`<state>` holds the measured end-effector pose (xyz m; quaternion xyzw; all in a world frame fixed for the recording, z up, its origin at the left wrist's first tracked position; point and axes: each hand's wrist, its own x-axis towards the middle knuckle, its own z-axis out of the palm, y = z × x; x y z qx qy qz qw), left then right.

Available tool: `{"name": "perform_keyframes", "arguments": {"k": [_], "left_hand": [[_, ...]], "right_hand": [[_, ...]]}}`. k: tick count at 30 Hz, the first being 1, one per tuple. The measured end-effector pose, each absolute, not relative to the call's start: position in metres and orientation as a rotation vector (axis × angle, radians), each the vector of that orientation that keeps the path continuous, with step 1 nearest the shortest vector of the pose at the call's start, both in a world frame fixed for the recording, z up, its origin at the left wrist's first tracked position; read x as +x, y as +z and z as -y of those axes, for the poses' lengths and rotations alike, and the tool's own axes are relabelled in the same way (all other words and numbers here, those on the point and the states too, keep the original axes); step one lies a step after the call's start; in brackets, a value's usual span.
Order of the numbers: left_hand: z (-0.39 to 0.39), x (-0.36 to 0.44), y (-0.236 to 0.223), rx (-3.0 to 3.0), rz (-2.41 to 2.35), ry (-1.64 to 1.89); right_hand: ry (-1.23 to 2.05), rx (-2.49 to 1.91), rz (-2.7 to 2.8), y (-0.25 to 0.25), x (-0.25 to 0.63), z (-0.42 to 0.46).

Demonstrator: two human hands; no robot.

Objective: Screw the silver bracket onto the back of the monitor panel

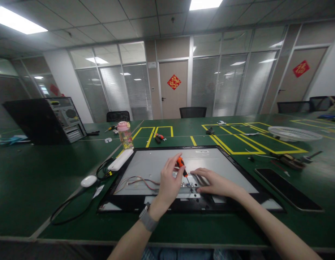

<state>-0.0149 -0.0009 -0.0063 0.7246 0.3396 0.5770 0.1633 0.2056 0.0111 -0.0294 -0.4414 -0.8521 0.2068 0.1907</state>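
Observation:
My left hand is closed around the orange and black handle of a screwdriver. The tool leans, and its shaft points down to a small metal bracket with a circuit board near the lower middle of a flat display panel. The panel lies with its grey metal back up inside a black frame. Beside the screwdriver tip, my right hand rests at the bracket's right side, thumb and fingers apart. Thin coloured wires run across the panel to the left of the bracket.
To the left are a white power adapter, black cables, a white mouse, a pink-lidded bottle and an opened computer case. A phone-like black slab and a disassembled tool lie right. Red-handled pliers lie beyond.

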Motion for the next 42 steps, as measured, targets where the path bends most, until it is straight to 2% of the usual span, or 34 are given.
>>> {"name": "perform_keyframes", "arguments": {"k": [42], "left_hand": [[0.0078,-0.0158,-0.001,2.146,-0.947,1.718]], "right_hand": [[0.582,-1.255,2.398,-0.026,0.2045,-0.0084]]}}
